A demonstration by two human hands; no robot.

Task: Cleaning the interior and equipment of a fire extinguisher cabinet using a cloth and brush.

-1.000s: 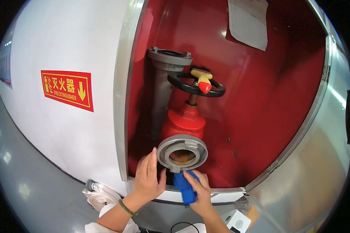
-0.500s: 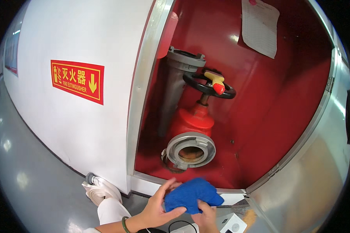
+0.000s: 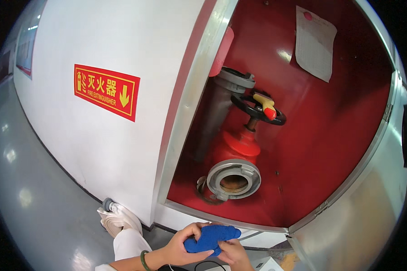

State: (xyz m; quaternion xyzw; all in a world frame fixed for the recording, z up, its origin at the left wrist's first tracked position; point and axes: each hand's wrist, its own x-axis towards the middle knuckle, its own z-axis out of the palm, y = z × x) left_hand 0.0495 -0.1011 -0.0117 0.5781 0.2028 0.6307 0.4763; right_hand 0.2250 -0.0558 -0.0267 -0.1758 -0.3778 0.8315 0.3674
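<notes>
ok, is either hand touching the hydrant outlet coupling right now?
No: both the left hand and right hand hold the blue cloth below the cabinet, clear of the outlet coupling.

Single view: head cam, worn, fisheye, edges bent toward rim. Looks down and fwd into open red wall cabinet, close range. Hydrant outlet near frame centre, handwheel above it. White wall w/ red sign fills left. Both hands w/ blue cloth at bottom edge, nearest lens.
</notes>
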